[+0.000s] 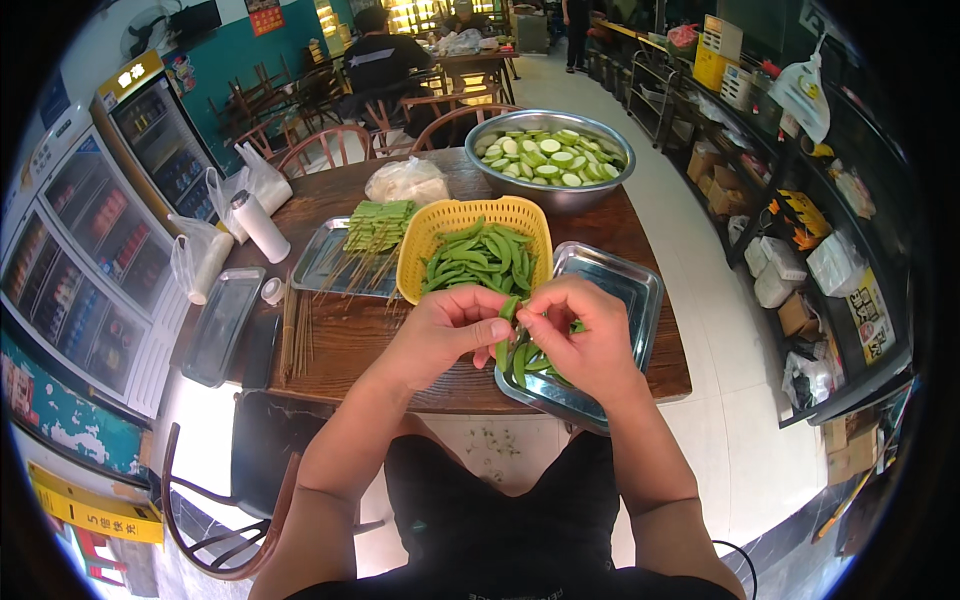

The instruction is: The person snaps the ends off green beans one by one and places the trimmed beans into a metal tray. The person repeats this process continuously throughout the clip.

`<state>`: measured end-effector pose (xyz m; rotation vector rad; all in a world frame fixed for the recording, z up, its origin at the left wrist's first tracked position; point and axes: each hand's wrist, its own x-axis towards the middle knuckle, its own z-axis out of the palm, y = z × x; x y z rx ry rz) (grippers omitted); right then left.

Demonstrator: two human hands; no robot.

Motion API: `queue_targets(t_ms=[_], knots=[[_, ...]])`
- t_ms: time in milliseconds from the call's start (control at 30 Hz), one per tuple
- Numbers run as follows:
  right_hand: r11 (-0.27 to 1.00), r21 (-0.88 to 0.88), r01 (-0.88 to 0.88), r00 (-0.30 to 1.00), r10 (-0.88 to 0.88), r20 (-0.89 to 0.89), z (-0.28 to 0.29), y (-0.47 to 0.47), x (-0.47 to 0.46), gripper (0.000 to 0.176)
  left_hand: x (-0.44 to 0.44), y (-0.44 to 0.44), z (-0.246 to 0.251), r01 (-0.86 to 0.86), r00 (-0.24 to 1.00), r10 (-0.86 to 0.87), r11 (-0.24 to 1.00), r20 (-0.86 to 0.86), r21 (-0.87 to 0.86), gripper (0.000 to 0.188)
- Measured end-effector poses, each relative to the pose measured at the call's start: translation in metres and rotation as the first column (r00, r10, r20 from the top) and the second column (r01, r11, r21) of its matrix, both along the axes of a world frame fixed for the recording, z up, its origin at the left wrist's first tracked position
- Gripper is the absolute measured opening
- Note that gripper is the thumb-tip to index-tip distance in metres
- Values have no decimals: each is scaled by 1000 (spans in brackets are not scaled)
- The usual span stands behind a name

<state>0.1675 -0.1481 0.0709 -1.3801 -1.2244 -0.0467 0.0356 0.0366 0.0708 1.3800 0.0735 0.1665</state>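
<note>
Between thumb and fingers, my left hand (447, 330) holds a green pea pod (502, 352) upright. My right hand (589, 337) pinches at the pod's upper end, its fingertips close to the left ones. Just beyond the hands stands a yellow plastic basket (409, 255) with many green pods (480, 255) in it. A metal tray (646, 315) lies under my right hand, with several pods (519, 365) at its near left side. Part of those pods is hidden by the right hand.
A steel bowl (553, 196) of sliced green squash stands at the back. Skewered green vegetables (379, 223) lie on another metal tray (304, 277). Bare skewers (298, 334), a white bottle (259, 225) and an oblong tray (217, 330) are left. A chair (274, 439) stands near left.
</note>
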Motion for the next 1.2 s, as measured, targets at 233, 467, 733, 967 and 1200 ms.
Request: queue_targets(t_ms=[233, 467, 733, 967, 1200], knots=[[990, -138, -31, 999, 36, 31, 10, -7, 5, 17, -8, 3, 4, -7, 1000, 9, 993, -21, 114, 26], [983, -185, 2, 972, 41, 232, 26, -11, 5, 18, -13, 3, 13, -9, 999, 16, 978, -35, 209, 30], [997, -49, 60, 953, -43, 301, 22, -1, -2, 19, -16, -8, 3, -55, 998, 54, 997, -23, -57, 25], [992, 124, -39, 995, 27, 91, 1, -6, -9, 20, -12, 14, -16, -245, 949, 304, 877, 84, -413, 27], [893, 291, -344, 726, 449, -521, -10, -6, -8, 24, -22, 15, -15, -310, 929, 347, 919, 128, -243, 19]])
